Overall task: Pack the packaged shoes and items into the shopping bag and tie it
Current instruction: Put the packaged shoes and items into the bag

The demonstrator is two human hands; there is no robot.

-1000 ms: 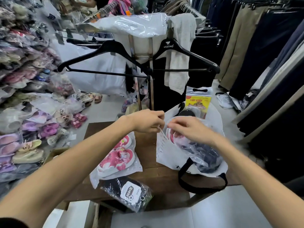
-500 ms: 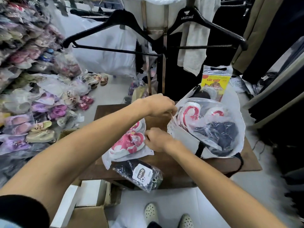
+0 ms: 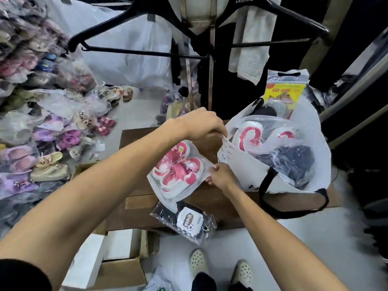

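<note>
A white shopping bag (image 3: 243, 173) with black handles stands open on the brown table (image 3: 210, 204). Inside lie a packet of red-and-white shoes (image 3: 249, 135), a dark packet (image 3: 294, 162) and a yellow-labelled packet (image 3: 283, 95). My left hand (image 3: 201, 124) pinches the bag's near rim and holds it up. My right hand (image 3: 220, 175) grips the corner of a clear packet of pink shoes (image 3: 178, 169), which lies on the table left of the bag. A dark packaged item with a white label (image 3: 186, 219) rests at the table's front edge.
Heaps of bagged children's shoes (image 3: 42, 122) fill the left side. A rack with black hangers (image 3: 147, 34) and hanging clothes stands behind the table. Cardboard boxes (image 3: 117, 267) sit on the floor below, beside my feet in white clogs (image 3: 220, 267).
My right hand left the bag's inside, came down left and took the corner of the pink shoe packet. My left hand kept the bag's rim. The view tilted downward.
</note>
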